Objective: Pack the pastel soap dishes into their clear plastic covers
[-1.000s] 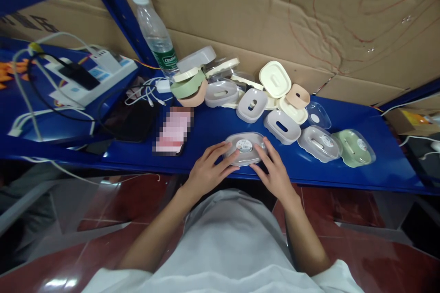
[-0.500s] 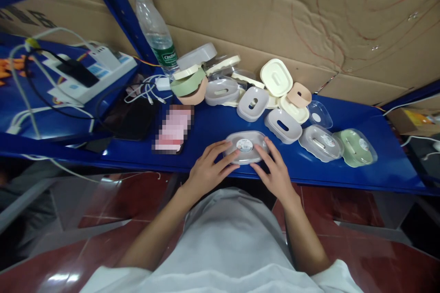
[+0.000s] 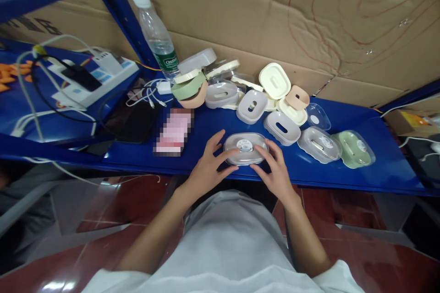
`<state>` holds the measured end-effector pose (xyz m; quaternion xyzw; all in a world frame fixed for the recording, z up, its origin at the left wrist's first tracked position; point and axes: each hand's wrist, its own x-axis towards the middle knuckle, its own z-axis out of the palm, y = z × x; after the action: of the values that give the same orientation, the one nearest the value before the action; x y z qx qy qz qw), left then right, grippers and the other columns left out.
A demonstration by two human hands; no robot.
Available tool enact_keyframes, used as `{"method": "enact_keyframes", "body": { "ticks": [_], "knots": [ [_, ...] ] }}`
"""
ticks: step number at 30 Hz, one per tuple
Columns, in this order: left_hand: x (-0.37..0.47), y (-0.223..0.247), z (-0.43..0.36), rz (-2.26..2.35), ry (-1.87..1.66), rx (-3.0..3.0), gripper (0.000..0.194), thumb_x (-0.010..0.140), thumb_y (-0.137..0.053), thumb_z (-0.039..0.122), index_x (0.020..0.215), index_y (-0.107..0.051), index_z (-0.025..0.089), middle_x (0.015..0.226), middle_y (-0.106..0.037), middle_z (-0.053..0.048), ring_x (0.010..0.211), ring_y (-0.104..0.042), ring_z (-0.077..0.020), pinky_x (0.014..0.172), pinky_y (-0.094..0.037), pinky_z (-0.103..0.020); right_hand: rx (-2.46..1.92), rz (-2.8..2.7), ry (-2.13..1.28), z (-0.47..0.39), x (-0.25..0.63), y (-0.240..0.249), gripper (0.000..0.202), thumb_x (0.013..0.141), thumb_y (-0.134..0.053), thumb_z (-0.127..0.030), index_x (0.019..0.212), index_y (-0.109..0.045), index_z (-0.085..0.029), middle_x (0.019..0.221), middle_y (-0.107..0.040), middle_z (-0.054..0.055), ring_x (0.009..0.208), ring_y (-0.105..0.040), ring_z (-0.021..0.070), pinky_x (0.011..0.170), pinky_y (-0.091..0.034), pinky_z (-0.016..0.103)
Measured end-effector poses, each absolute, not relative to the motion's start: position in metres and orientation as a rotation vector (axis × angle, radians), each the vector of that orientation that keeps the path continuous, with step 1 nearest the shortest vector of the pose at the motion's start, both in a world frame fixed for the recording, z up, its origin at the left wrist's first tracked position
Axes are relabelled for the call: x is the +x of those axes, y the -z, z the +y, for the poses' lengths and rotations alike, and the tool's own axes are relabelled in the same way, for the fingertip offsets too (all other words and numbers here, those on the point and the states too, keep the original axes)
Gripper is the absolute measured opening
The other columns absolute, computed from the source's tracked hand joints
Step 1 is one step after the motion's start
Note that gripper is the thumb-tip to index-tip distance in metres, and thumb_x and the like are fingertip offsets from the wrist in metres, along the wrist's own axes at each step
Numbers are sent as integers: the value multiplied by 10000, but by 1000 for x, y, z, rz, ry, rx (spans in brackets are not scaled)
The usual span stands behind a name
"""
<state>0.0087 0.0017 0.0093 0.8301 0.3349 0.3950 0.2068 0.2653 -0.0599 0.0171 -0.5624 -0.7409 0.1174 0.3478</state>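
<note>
A grey soap box (image 3: pixel 237 158) under a clear lid with a round white label lies flat near the front edge of the blue table. Around its left end is my left hand (image 3: pixel 209 160), open, with spread fingers and one fingertip over the lid by the label. My right hand (image 3: pixel 275 165) is at the right end, fingers apart and bent, fingertips touching the lid and thumb near the front rim. To the right lie another lidded grey soap box (image 3: pixel 320 145) and a lidded green one (image 3: pixel 354 149).
Behind lie loose grey trays (image 3: pixel 282 127), a cream piece (image 3: pixel 275 81), a peach piece (image 3: pixel 297 97) and a clear lid (image 3: pixel 318 117). At left are a phone (image 3: pixel 173 132), a water bottle (image 3: pixel 156 36) and a power strip (image 3: pixel 96 82) with cables. Cardboard (image 3: pixel 233 4) stands behind.
My left hand's fingers have lifted and drawn back from the lid's left end. The right fingers have bent in slightly at the right end. The soap box has stayed in place.
</note>
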Motion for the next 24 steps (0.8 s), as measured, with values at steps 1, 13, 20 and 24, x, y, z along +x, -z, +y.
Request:
{"method": "enact_keyframes", "body": {
  "ticks": [1,13,20,24],
  "knots": [
    [8,-9,2,940,-1040,2298,465,955,-775,251,1400,-652,298,1712,-361,-139,1531,-490,-334,1142,-574,-524,-1453,-1913,-291,-61,266,-16,587,1028,-675,-370,1588,-504,-406,1644,-418,93,1560,-435,318,1256,-460,548],
    [1,-19,-2,952,-880,2285,552,1020,-681,282,1547,-526,340,1696,-454,-100,1520,-523,-272,1170,-544,-437,-1423,-2004,-350,-61,271,-22,726,1013,-704,-330,1659,-387,-425,1791,-252,40,1612,-356,306,1277,-424,514],
    [2,-24,-4,943,-996,2229,800,999,-715,331,1682,-299,325,1752,-341,-158,1581,-428,-317,1213,-497,-515,-1427,-1806,-26,-72,279,-30,740,955,-782,-361,1625,-469,-391,1709,-430,77,1529,-497,333,1220,-504,522],
    [4,-19,-3,1008,-994,2296,561,1049,-622,297,1588,-466,310,1619,-553,-119,1448,-601,-261,1130,-588,-438,-1589,-1584,362,-67,351,-64,722,929,-800,-453,1590,-530,-346,1674,-480,110,1500,-528,364,1207,-488,578]
  ]
}}
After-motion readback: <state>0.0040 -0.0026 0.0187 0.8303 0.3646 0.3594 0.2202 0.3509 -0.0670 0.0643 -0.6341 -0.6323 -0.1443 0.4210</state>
